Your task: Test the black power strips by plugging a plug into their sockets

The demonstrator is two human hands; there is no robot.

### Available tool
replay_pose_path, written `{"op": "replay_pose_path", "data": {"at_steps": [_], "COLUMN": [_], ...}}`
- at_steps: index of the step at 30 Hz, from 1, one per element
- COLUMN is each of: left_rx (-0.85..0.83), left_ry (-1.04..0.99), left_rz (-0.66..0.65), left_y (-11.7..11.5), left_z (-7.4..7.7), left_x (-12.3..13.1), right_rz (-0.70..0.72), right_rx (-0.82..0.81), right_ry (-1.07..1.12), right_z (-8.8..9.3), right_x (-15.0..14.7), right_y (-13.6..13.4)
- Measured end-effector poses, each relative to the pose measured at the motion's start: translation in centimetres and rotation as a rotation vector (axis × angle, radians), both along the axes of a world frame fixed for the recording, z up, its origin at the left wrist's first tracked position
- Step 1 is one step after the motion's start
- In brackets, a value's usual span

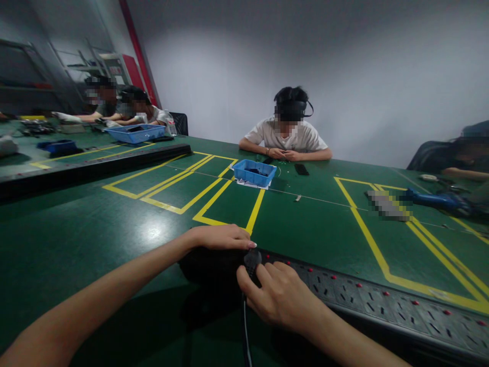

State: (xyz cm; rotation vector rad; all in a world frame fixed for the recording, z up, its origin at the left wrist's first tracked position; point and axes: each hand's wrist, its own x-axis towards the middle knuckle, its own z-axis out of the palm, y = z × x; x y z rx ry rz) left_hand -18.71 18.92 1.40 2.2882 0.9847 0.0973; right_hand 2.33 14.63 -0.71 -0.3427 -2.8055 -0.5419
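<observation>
A long black power strip (372, 295), with slotted sockets and small red buttons along its top, runs from the middle of the near table edge toward the lower right. Over its left end lies my left hand (221, 237), palm down, its fingers reaching across the strip and its thumb beside the plug. My right hand (280, 293) is closed around a black plug (252, 261), which sits against the top of the strip. From the plug a black cable (245, 326) hangs down toward me. The plug's pins are hidden.
Yellow tape (370, 250) marks rectangles on the green table (148, 229). A blue basket (254, 173) stands mid-table before a person (284, 135) seated opposite. Another strip (95, 165) and blue basket (135, 133) are left. A blue-handled tool (435, 199) lies right. More people sit left and right.
</observation>
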Motion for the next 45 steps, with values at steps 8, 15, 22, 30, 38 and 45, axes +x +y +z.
{"op": "replay_pose_path", "data": {"at_steps": [8, 15, 22, 30, 38, 45], "left_rx": [0.007, 0.005, -0.015, -0.001, 0.018, 0.018], "left_ry": [-0.003, -0.010, -0.011, -0.007, -0.021, -0.031], "left_rz": [-0.025, -0.031, -0.033, -0.038, -0.028, 0.014], "left_y": [0.1, 0.1, 0.1, 0.1, 0.3, 0.3], "left_z": [-0.1, -0.1, -0.3, -0.3, -0.7, -1.1], "left_x": [-0.1, -0.3, -0.4, -0.5, -0.4, -0.5], "right_rz": [0.006, 0.009, 0.001, -0.010, -0.340, -0.293], "right_rx": [-0.002, 0.005, 0.010, -0.109, -0.393, -0.497], "right_ry": [-0.007, 0.009, 0.039, 0.027, 0.063, 0.493], "right_z": [0.1, 0.1, 0.4, 0.5, 2.0, 2.2], "right_x": [0.1, 0.0, -0.1, -0.1, -1.1, -0.8], "right_y": [0.0, 0.0, -0.2, 0.0, 0.5, 1.3]}}
